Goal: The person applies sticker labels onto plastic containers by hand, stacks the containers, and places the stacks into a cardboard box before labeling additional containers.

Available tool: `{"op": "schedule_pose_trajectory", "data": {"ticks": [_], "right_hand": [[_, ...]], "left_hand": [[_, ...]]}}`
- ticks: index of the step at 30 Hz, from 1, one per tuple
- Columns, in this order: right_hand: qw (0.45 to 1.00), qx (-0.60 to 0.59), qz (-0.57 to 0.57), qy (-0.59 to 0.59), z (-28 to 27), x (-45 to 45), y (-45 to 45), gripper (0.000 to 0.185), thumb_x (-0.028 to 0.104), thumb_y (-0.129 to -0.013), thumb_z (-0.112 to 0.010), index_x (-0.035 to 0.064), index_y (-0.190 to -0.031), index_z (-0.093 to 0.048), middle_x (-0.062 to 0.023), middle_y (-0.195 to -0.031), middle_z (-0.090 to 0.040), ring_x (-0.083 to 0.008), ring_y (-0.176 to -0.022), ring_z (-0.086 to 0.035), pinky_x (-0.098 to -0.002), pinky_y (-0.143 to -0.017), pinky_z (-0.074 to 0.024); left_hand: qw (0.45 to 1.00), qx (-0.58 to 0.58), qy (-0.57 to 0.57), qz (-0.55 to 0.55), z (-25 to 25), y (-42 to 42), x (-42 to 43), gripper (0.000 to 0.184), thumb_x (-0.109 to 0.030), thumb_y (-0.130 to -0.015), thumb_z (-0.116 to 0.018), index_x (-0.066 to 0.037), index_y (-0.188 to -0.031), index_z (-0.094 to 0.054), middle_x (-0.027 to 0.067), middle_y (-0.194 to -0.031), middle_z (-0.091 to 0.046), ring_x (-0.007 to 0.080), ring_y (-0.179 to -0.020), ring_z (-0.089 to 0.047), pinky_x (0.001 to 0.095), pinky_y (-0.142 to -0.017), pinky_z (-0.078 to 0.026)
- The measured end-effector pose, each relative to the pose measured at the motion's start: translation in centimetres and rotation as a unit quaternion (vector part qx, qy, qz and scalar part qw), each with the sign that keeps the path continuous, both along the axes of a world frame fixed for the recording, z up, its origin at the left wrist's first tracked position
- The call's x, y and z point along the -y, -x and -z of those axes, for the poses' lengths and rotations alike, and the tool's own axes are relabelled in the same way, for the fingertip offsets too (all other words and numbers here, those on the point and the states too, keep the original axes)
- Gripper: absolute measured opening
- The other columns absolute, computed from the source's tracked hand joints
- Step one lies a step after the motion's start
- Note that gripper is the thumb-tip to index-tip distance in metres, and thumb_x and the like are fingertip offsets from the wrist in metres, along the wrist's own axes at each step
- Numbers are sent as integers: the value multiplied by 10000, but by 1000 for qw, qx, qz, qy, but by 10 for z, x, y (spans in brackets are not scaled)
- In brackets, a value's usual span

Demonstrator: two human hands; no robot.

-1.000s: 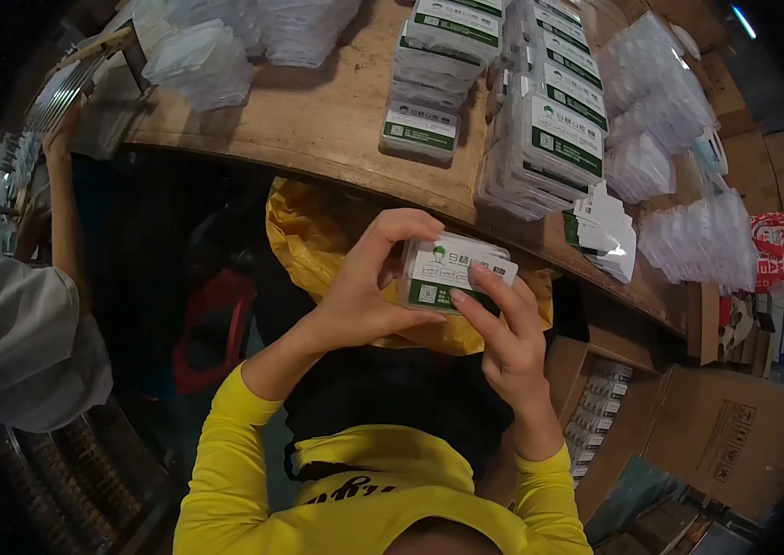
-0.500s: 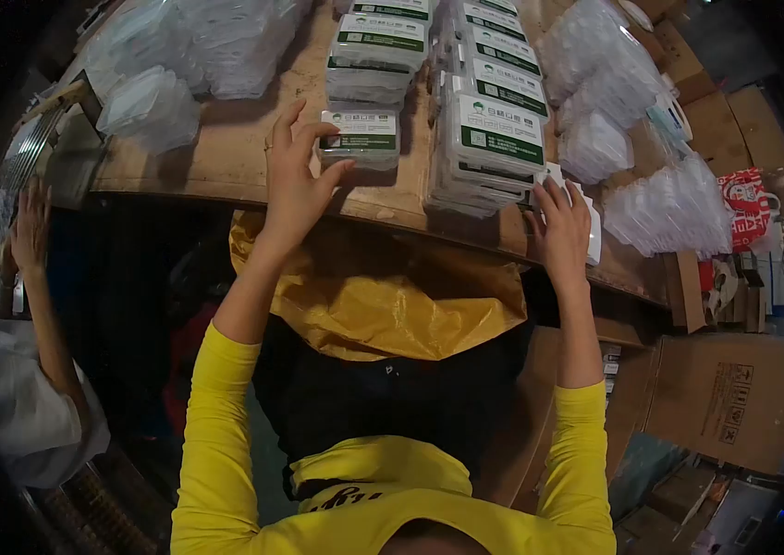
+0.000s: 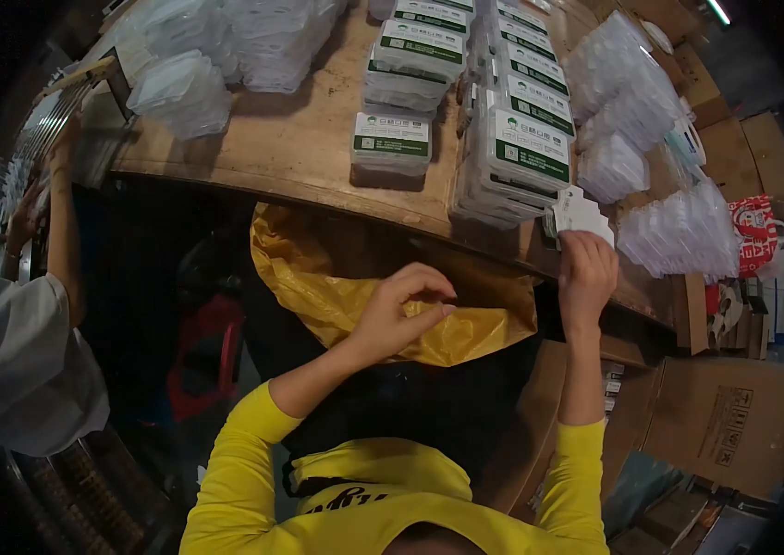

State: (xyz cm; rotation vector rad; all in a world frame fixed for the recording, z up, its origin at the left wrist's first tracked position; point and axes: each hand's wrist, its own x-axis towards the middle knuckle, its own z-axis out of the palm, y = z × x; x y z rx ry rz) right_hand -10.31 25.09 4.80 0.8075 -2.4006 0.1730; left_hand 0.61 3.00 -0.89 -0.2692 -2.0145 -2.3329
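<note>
My right hand [image 3: 587, 277] is at the table's front edge, its fingers pinched on the lower end of some white cards [image 3: 581, 216]. How many cards it grips I cannot make out. My left hand [image 3: 401, 313] hovers over a yellow sack [image 3: 318, 301] below the edge, fingers curved, thumb apart, nothing between them. Beyond it sits a short stack of clear plastic cases with green-and-white labels [image 3: 392, 139]. A taller row of labelled cases [image 3: 526, 148] stands just left of the cards.
Unlabelled clear cases are piled at the table's left [image 3: 179, 92] and right [image 3: 674, 227]. A red printed bag [image 3: 753, 236] is at far right, above an open cardboard box [image 3: 734, 398]. At far left, another person's arm [image 3: 64, 222] reaches toward a metal rack [image 3: 55, 106].
My left hand has left the short case stack and come down over the yellow sack. My right hand has closed on the white cards. The view has shifted slightly.
</note>
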Motion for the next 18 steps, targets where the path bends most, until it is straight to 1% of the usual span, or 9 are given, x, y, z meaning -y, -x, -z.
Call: {"op": "schedule_pose_trajectory", "data": {"ticks": [1,2,5,8,11,12,15,18], "right_hand": [[1000,2,9,19,-4,6,-19,175,9,-641,-573,44,-813,-589,-62,-834,-585,-242,-861,-537,-351,-790,-392],[1000,0,-10,27,-3,12,-35,195,4,-636,-581,44,-827,-594,-53,-829,-585,-238,-860,-537,-354,-788,-398],[993,32,-97,54,-2,39,-73,208,25,-641,-598,52,-846,-616,-31,-833,-586,-219,-839,-535,-367,-776,-417],[988,32,-131,76,6,53,-83,227,41,-638,-601,67,-861,-636,-21,-858,-593,-196,-834,-534,-350,-761,-420],[986,33,-143,82,7,60,-82,230,44,-634,-600,70,-860,-636,-18,-857,-594,-195,-833,-533,-341,-747,-416],[985,34,-146,88,9,62,-82,232,45,-636,-596,72,-863,-637,-18,-856,-592,-195,-832,-531,-337,-736,-412],[983,38,-152,97,12,63,-82,255,33,-625,-595,67,-874,-634,-26,-864,-593,-198,-836,-532,-335,-742,-409],[971,113,-163,131,10,64,-82,258,6,-626,-613,43,-881,-624,-55,-861,-603,-223,-817,-551,-328,-717,-421]], "left_hand": [[996,51,-53,40,3,-3,-5,155,-17,-768,-600,6,-918,-565,82,-991,-527,135,-883,-530,240,-737,-446],[986,120,-95,60,-4,-7,-11,120,-39,-808,-565,11,-917,-565,60,-896,-555,120,-818,-542,244,-727,-453],[938,223,-254,80,-16,-13,-22,115,-85,-835,-543,0,-911,-563,50,-831,-566,117,-760,-551,240,-718,-456],[930,208,-298,57,-15,-19,-19,130,-112,-853,-525,3,-906,-555,29,-788,-566,87,-727,-544,209,-675,-441],[920,223,-320,39,-18,-25,-11,122,-99,-855,-520,3,-913,-551,32,-815,-571,92,-742,-549,215,-690,-445],[925,211,-315,28,-17,-26,-10,126,-93,-855,-517,9,-921,-552,34,-817,-571,91,-747,-546,216,-697,-445],[935,195,-298,12,-14,-27,-9,136,-77,-848,-513,12,-943,-556,61,-864,-580,133,-789,-563,249,-731,-463],[944,166,-283,-24,-18,-26,-11,108,-40,-841,-517,27,-917,-553,31,-818,-569,85,-753,-536,216,-700,-439]]}}
